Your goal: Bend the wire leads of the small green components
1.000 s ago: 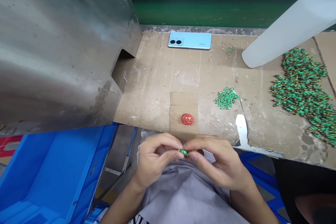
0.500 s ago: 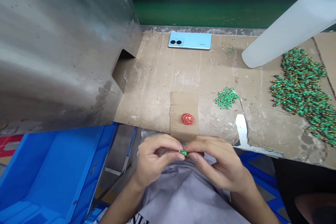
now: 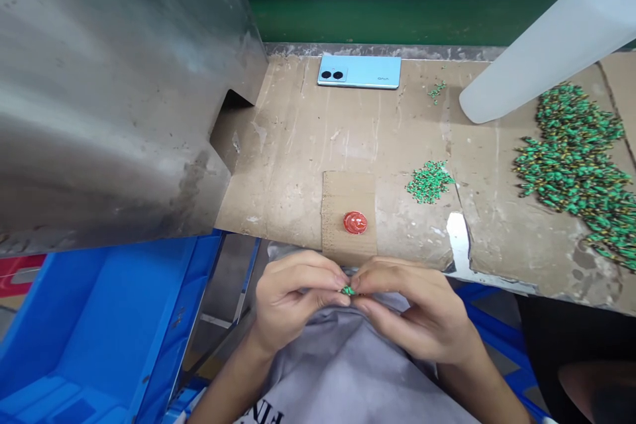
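Note:
Just in front of the bench edge, my left hand point(image 3: 293, 298) pinches a small green piece point(image 3: 348, 290) between thumb and fingertips. From the other side my right hand point(image 3: 420, 305) closes its fingertips on the same piece, which they partly cover. A small round blob of glossy red paste point(image 3: 355, 222) sits beyond my hands on a cardboard strip point(image 3: 348, 185). To its right lies a small pile of tiny green parts point(image 3: 430, 182). A larger heap of green parts with dark and yellowish ends point(image 3: 576, 159) spreads farther right.
A light blue phone point(image 3: 362, 73) lies at the back of the cardboard-covered bench point(image 3: 288, 172). A white bottle-like container point(image 3: 546, 46) leans in at the upper right, near a few scattered green bits point(image 3: 436, 91). On the left are a metal housing point(image 3: 124, 79) and a blue crate point(image 3: 109, 318).
My right fingertips have shifted slightly around the small green piece, with the thumb a little lower. The piece stays between both hands. The whole view has tilted slightly.

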`<act>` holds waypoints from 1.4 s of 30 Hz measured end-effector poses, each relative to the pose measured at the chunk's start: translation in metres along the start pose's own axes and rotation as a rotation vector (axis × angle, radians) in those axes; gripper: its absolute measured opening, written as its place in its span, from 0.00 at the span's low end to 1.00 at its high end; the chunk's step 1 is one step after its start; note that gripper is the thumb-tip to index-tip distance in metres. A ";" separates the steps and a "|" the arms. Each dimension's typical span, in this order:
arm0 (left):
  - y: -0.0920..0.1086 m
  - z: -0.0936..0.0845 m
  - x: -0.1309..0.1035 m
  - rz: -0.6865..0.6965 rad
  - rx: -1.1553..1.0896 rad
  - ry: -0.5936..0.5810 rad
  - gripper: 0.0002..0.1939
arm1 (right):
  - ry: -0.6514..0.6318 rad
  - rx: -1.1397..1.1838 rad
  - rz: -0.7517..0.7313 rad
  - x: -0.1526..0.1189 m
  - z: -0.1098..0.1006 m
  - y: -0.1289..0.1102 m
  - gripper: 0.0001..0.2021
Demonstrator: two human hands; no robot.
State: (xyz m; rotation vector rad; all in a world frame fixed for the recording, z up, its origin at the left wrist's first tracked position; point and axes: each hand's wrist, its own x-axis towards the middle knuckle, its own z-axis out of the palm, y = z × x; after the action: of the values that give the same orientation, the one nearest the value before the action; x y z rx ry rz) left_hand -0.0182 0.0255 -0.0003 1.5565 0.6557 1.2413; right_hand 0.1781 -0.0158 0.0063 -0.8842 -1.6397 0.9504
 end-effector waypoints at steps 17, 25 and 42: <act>-0.006 -0.002 -0.006 0.056 0.020 0.007 0.04 | 0.013 0.034 0.070 0.000 0.003 -0.003 0.10; -0.010 0.001 -0.007 0.077 0.000 0.038 0.01 | 0.038 0.035 0.102 0.001 0.008 -0.006 0.09; 0.016 0.000 -0.007 -0.102 0.233 -0.070 0.08 | 0.069 -0.269 -0.242 -0.009 0.007 0.013 0.12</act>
State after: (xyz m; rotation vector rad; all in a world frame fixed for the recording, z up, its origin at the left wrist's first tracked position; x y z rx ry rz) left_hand -0.0229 0.0132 0.0119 1.7260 0.8472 1.0586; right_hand 0.1748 -0.0191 -0.0102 -0.8618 -1.7937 0.5354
